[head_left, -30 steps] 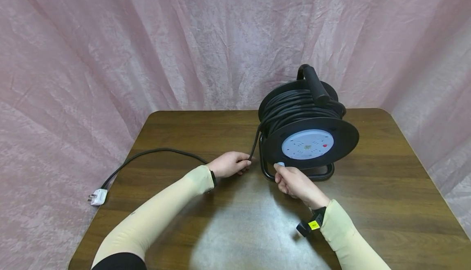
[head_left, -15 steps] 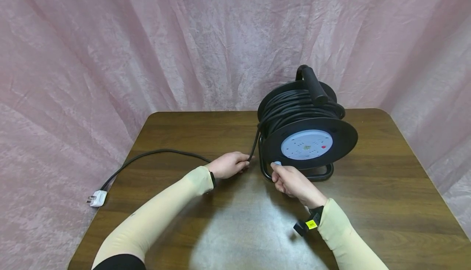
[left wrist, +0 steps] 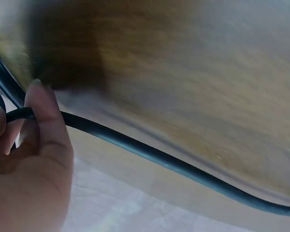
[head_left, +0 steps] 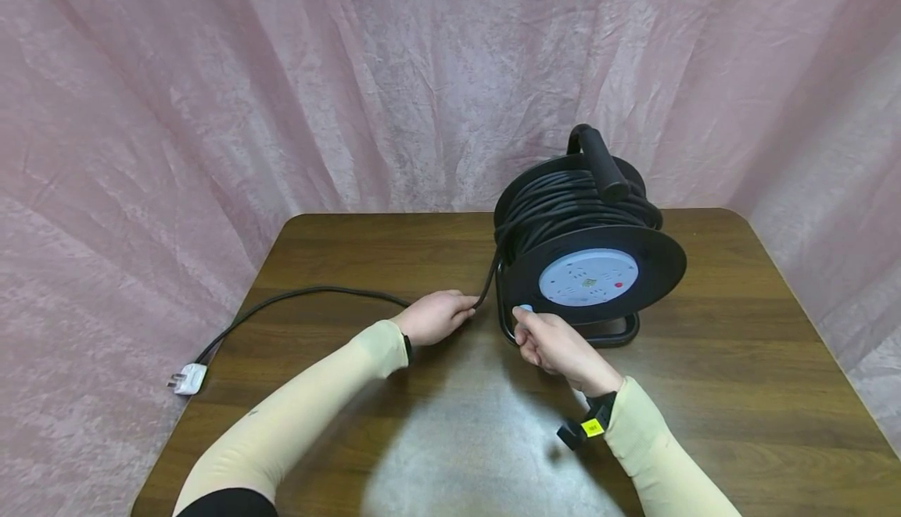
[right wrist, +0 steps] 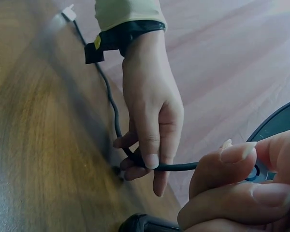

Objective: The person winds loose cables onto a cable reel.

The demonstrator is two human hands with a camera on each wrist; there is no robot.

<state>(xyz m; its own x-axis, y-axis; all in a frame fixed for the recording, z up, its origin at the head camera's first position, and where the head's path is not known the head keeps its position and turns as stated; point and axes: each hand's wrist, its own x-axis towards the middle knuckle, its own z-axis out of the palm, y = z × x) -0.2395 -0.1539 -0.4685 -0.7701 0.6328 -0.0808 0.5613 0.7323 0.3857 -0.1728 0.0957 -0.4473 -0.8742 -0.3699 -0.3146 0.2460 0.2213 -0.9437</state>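
Note:
A black cable reel (head_left: pixel 658 259), with a pale round socket panel (head_left: pixel 590 277) on its front disc, stands on the wooden table right of centre. My right hand (head_left: pixel 559 349) pinches a small light blue knob (head_left: pixel 526 308) at the disc's lower left; its fingers mostly cover the knob in the right wrist view. To the left of the reel, my left hand (head_left: pixel 432 317) holds the loose run of black cable (left wrist: pixel 159 159) between thumb and fingers. From that hand the cable (head_left: pixel 331 289) curves left to a white plug (head_left: pixel 190 378).
The plug lies at the left table edge, its prongs past the edge. A black tubular stand (head_left: pixel 619 339) carries the reel, and a thick handle (head_left: pixel 601 165) rises above it. Behind the table (head_left: pixel 732 392) hangs a pink curtain (head_left: pixel 422 87).
My right hand has moved slightly left and up with the knob, and the disc has turned a little clockwise. The left hand stays nearly in place on the cable.

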